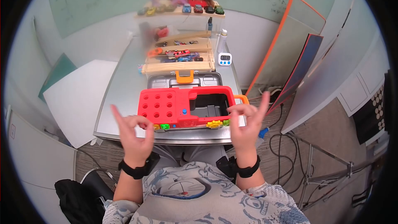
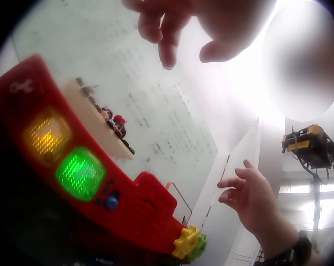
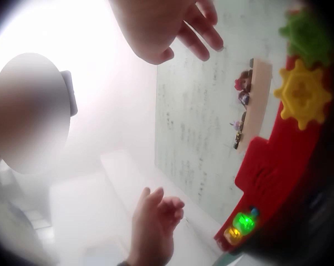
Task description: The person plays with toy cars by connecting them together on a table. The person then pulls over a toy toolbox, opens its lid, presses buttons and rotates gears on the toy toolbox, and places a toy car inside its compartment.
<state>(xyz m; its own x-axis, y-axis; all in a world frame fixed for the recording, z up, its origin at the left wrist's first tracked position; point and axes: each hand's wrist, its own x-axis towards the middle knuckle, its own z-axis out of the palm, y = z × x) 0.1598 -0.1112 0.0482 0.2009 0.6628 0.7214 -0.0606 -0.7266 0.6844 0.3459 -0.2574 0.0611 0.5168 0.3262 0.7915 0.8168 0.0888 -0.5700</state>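
Observation:
In the head view a red toy workbench (image 1: 182, 103) with several round holes on its left and a rectangular opening on its right lies on the table. The left hand (image 1: 136, 135) is raised at its front left, index finger extended and the others bent, holding nothing. At the front right the right hand (image 1: 246, 130) is held up in a similar way, empty. Yellow and green lights glow on the front edge, seen in the left wrist view as a green button (image 2: 81, 173); a yellow gear (image 3: 302, 94) shows in the right wrist view.
Behind the toy are a grey case (image 1: 157, 80) with an orange handle, a wooden rack (image 1: 178, 67) of toy cars, a white timer (image 1: 224, 59) and a pump bottle (image 1: 222, 41). Orange-edged boards (image 1: 275, 49) lean at the right of the metal table (image 1: 118, 112).

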